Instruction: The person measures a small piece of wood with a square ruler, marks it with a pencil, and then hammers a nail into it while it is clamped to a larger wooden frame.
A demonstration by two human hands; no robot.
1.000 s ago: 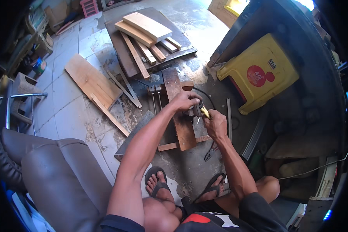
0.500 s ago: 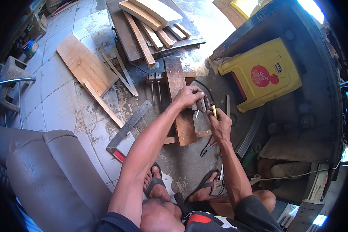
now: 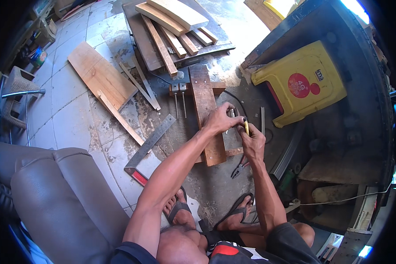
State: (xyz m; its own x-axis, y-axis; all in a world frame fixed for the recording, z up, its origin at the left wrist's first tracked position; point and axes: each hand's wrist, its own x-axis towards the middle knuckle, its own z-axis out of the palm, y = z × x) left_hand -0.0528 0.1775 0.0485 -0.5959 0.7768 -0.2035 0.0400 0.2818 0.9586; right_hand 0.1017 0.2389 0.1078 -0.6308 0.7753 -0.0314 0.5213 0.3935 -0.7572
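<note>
My left hand (image 3: 218,120) is closed on a small dark piece with a shiny metal edge (image 3: 232,113); fingers cover much of it, so its kind is unclear. Close against it, my right hand (image 3: 253,140) grips a slim yellow tool with a dark tip (image 3: 246,127), too small to identify. Both hands are held over the right side of a narrow wooden plank (image 3: 214,147), which lies across wooden crosspieces on the floor. Two long metal screws with square heads (image 3: 179,89) are fixed at its far crosspiece.
Pliers (image 3: 239,170) lie right of the plank, a steel square (image 3: 149,143) left of it. Boards and strips (image 3: 103,77) rest on the tiles. Cut wood is stacked on a low table (image 3: 141,48). A yellow plastic stool (image 3: 306,83) stands right, a brown padded seat (image 3: 70,198) left.
My hands have drawn together. The dark piece in my left hand has turned, its metal edge now seen narrower, and the yellow tool is now almost touching it.
</note>
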